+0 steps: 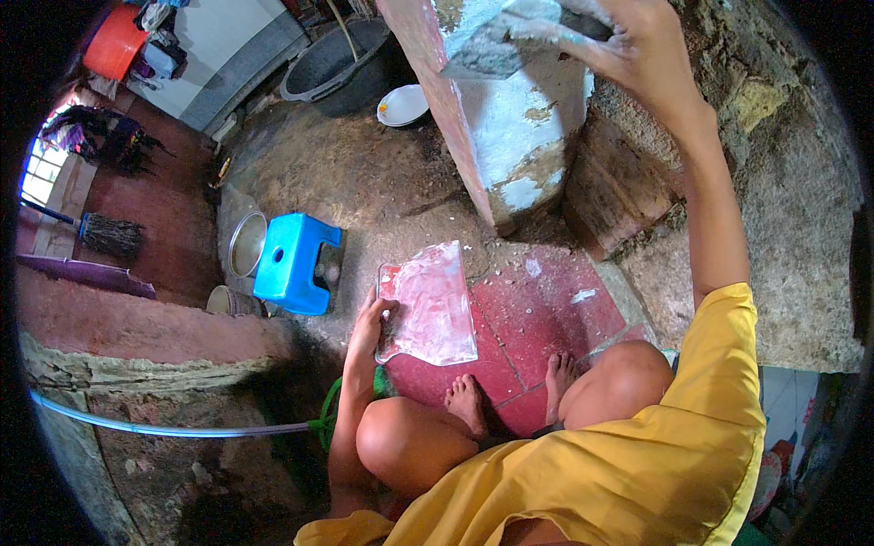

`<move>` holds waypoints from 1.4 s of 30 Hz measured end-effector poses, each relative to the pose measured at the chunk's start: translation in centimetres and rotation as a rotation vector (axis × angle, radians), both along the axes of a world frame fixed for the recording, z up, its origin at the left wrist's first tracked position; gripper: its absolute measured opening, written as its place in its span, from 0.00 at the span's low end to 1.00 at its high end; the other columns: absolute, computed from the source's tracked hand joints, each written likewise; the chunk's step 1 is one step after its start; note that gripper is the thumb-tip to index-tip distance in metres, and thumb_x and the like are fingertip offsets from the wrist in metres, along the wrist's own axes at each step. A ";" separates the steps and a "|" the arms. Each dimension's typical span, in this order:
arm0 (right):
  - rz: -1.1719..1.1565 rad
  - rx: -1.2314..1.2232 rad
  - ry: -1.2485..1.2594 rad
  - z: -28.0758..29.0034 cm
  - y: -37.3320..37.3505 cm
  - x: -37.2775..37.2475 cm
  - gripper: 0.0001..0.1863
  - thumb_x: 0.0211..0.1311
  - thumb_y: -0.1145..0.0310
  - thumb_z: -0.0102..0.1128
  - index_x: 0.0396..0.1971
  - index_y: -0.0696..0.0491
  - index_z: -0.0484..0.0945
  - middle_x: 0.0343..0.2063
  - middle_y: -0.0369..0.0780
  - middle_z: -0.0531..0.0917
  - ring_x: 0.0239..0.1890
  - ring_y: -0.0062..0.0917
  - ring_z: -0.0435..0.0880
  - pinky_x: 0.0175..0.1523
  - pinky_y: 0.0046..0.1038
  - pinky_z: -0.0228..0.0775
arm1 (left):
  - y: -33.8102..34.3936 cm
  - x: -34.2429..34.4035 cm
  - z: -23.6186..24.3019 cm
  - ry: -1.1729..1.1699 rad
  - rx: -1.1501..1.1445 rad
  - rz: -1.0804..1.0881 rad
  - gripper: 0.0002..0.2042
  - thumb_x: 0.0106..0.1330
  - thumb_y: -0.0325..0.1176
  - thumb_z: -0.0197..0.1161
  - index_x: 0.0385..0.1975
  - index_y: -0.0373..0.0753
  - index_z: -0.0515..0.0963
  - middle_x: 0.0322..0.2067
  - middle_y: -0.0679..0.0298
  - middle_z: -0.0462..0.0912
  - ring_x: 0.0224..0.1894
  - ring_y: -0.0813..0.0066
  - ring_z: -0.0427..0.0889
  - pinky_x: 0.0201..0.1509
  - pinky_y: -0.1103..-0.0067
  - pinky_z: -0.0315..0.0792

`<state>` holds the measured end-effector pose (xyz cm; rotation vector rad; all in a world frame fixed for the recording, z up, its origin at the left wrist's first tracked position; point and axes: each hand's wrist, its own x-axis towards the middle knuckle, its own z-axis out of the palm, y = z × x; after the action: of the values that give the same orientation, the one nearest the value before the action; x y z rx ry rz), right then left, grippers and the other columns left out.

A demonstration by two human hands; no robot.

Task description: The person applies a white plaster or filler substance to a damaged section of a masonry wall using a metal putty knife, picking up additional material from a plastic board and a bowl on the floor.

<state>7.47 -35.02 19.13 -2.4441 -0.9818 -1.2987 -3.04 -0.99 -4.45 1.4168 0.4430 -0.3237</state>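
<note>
Two hands on my feed | left hand (366,324) gripping the white-smeared plate (432,305) by its left edge, over red floor tiles (542,314) | right hand (642,59) closed on a grey smeared flat tool (487,53) at the patchy white pillar (510,123), contact I can't tell | blue stool (289,259) left of the plate

A single wide fisheye view, upright and unmirrored, looks steeply down from the person's head, with the yellow shirt (564,464) and bare knees (405,441) close along the lower edge and the red floor tiles (496,359) farther below. The left hand (370,318) sits just left of centre, while the right hand (628,45) reaches the top edge, right of centre. Toward the upper left the view stretches out to a distant orange bucket (113,44), and straight lines bow near the dark, rounded border.
</note>
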 end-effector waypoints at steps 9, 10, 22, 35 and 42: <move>0.081 0.050 0.089 -0.7 0.6 -0.1 0.11 0.39 0.64 0.62 0.22 0.54 0.76 0.13 0.43 0.73 0.14 0.31 0.73 0.20 0.24 0.62 | 0.9 0.1 -0.9 0.013 0.037 -0.021 0.20 0.52 0.30 0.45 0.48 0.40 0.63 0.30 0.65 0.71 0.24 0.80 0.71 0.25 0.86 0.67; 0.054 0.045 0.057 -0.7 0.8 0.1 0.11 0.38 0.64 0.62 0.22 0.54 0.76 0.13 0.43 0.73 0.14 0.31 0.72 0.20 0.24 0.62 | 0.8 0.0 -0.6 0.019 0.051 0.007 0.19 0.52 0.29 0.45 0.47 0.39 0.64 0.28 0.66 0.71 0.22 0.81 0.70 0.23 0.86 0.66; 0.013 0.003 0.010 0.9 1.1 -0.8 0.08 0.39 0.67 0.63 0.18 0.55 0.75 0.08 0.38 0.69 0.09 0.19 0.64 0.17 0.19 0.56 | 2.8 0.8 -4.2 -0.089 0.160 -0.010 0.21 0.51 0.34 0.47 0.46 0.38 0.65 0.25 0.65 0.71 0.20 0.82 0.66 0.22 0.85 0.62; 0.499 0.825 1.467 -17.2 7.3 -3.5 0.11 0.53 0.63 0.53 0.27 0.57 0.76 0.18 0.29 0.74 0.20 0.10 0.67 0.25 0.15 0.59 | -0.4 -0.6 5.0 -0.174 -0.047 0.048 0.28 0.51 0.31 0.46 0.55 0.32 0.53 0.51 0.58 0.62 0.47 0.73 0.66 0.49 0.82 0.61; 0.471 0.666 1.696 -23.5 6.4 -1.7 0.11 0.50 0.68 0.53 0.31 0.60 0.74 0.24 0.33 0.76 0.25 0.13 0.71 0.30 0.17 0.63 | 0.5 -1.1 4.5 -0.246 -0.214 0.141 0.28 0.49 0.26 0.44 0.54 0.31 0.53 0.46 0.59 0.66 0.43 0.75 0.71 0.44 0.83 0.66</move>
<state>5.78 -28.64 -4.40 -1.6306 -0.3730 0.6171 -4.16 -0.52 0.08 1.1915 0.2951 -0.0769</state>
